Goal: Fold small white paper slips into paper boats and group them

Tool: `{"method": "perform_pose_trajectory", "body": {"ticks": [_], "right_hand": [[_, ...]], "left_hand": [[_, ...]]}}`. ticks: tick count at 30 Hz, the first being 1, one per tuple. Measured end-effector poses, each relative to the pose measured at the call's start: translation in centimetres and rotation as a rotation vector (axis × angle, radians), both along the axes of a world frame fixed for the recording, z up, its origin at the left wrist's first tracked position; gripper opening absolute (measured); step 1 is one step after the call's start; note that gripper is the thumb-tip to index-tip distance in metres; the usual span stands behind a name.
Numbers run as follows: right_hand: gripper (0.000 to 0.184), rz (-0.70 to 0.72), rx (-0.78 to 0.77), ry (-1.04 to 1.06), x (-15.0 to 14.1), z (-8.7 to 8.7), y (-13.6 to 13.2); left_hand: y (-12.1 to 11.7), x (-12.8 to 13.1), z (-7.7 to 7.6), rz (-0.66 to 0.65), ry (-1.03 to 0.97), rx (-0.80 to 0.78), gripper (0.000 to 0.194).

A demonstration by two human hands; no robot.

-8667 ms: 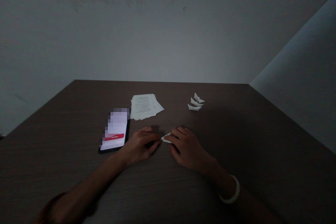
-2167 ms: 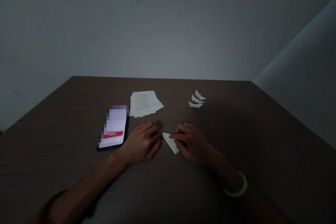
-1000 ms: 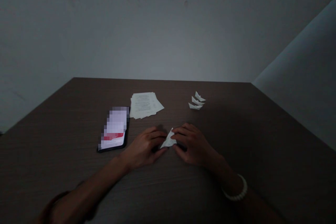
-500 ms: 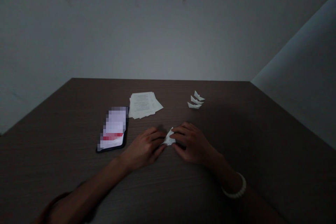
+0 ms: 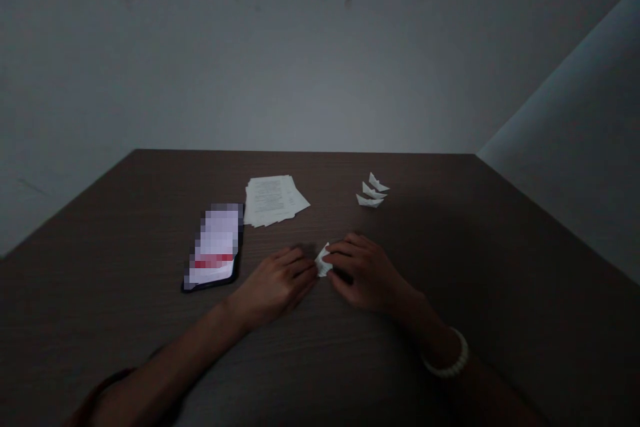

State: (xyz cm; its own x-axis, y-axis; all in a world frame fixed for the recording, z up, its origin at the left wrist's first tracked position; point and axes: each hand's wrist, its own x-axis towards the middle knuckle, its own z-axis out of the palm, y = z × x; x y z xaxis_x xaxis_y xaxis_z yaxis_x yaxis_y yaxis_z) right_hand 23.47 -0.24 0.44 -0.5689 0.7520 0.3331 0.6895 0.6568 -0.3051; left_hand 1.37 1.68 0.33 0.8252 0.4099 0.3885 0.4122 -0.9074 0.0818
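Up on the head view, we've got a dark wood-grain table [image 5: 320, 360], a stained grey wall [image 5: 320, 73] beyond the fingers. Left hand [image 5: 273, 283], fingers together, right hand [image 5: 367, 273], fingers slightly parted: both touch one folded paper [image 5: 323, 267] between them. Pinched? Too dim for us to tell. Beyond the fingers, three paper boats [image 5: 375, 194], one sheet stack [image 5: 273, 199]; left, one phone [image 5: 216, 237].

Paper [image 5: 323, 267] turned, left hand [image 5: 277, 282] now against it

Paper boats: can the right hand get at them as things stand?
Likely yes: nothing visible stands between the right hand and the paper boats, though it would first have to leave the folded paper.
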Motion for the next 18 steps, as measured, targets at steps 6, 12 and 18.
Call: {"method": "perform_pose_trajectory", "body": {"ticks": [6,12,18], "right_hand": [[0.025,0.018,-0.008,-0.018,0.05,0.28,-0.11],[0.028,0.020,-0.003,-0.044,0.27,0.29,-0.17],[0.028,0.022,0.006,-0.034,0.47,0.00,-0.10]], "left_hand": [[0.10,0.05,-0.11,-0.008,0.072,0.053,0.022],[0.25,-0.10,0.10,-0.027,0.100,0.089,0.024],[0.50,-0.15,-0.11,-0.053,0.078,0.099,0.022]]}}
